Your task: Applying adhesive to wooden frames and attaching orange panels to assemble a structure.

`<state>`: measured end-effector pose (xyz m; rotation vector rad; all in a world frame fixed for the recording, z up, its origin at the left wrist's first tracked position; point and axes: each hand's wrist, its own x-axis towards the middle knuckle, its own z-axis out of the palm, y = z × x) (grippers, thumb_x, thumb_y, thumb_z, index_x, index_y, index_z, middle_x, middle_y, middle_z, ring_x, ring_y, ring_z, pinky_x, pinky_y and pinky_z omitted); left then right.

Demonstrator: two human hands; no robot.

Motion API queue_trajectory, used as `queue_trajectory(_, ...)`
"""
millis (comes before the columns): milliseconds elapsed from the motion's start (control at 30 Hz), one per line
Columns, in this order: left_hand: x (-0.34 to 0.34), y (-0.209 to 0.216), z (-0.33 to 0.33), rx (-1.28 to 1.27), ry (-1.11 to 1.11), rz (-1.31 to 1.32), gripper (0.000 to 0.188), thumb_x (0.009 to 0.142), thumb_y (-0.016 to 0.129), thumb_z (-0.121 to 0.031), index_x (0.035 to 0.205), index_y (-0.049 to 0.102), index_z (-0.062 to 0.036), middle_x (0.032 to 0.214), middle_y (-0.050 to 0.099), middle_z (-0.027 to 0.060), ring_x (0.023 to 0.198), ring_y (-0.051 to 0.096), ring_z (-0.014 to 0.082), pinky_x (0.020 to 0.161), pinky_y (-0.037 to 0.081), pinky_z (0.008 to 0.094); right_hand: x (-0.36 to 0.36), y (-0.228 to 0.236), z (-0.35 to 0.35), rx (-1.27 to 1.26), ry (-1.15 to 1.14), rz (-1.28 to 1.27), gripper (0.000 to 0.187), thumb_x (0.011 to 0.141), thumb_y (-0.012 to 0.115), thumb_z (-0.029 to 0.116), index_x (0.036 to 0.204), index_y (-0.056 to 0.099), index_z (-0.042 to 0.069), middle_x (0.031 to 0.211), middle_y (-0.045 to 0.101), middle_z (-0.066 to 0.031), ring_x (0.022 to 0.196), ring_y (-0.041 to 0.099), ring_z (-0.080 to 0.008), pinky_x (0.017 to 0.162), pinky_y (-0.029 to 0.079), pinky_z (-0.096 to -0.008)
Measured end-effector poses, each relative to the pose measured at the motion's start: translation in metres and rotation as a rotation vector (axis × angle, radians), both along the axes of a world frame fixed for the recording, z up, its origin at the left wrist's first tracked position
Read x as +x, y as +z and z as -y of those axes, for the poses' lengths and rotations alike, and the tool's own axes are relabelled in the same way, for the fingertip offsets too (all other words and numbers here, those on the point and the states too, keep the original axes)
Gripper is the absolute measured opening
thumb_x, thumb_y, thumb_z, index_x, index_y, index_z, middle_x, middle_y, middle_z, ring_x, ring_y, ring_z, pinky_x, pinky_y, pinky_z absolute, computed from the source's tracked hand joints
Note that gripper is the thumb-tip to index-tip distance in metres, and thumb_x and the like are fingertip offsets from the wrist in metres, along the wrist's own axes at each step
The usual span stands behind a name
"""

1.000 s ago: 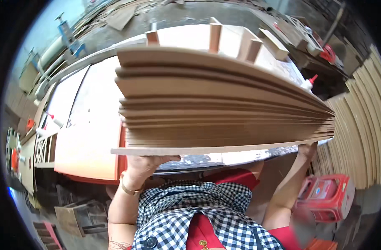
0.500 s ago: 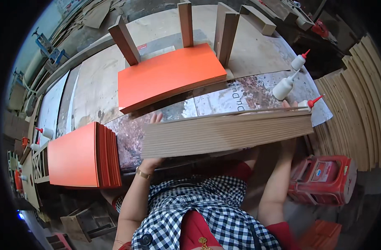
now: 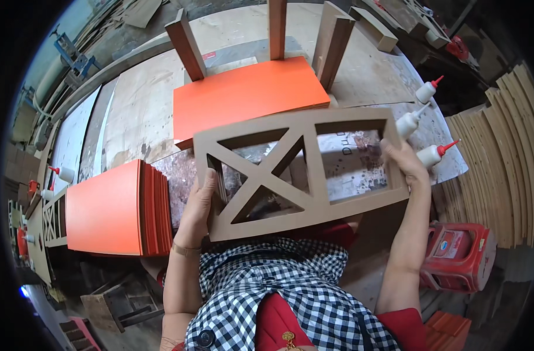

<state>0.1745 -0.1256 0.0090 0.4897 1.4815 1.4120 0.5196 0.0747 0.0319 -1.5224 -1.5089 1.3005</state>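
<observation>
Fingers (image 3: 208, 181) hold the thick brown cross-braced frame (image 3: 317, 169) by both ends.

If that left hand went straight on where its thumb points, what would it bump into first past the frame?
Past the brown lattice frame it holds, the left hand would probably meet the flat orange board ahead, or pass above it; depth is unclear.

Soft light on the work surface (image 3: 144, 108), dimmer surroundings, curved edges (black fisheye rim)
</observation>
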Motion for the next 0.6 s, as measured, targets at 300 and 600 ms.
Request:
queue_trajectory(300,-0.020,-0.023,-0.004,-0.003,-0.086,-0.209,0.061,0.089,0.046,-0.046,0.122,0.042,0.0054,0.109,0.055,0.0184,0.089,0.056,0.0252,0.081,0.045,0.0316,-0.015,-0.035,-0.010,-0.185,0.142,0.218,0.047,0.079,0.065,0.030,0.110,0.052,-0.003,0.092,0.058,-0.0106,0.081,0.054,-0.0162,0.075,0.043,-0.0271)
queue_trajectory(600,-0.023,-0.009,-0.009,-0.027,-0.011,-1.162,0.059,0.083,0.056,-0.039,0.120,0.043,0.0047,0.115,0.050,0.0215,0.108,0.045,0.0375,0.092,0.037,0.0407,-0.028,-0.026,-0.013,0.283,0.010,0.816,0.052,0.081,0.058,0.039,0.112,0.053,-0.002,0.101,0.059,-0.0168,0.084,0.057,-0.0232,0.074,0.047,-0.0315)
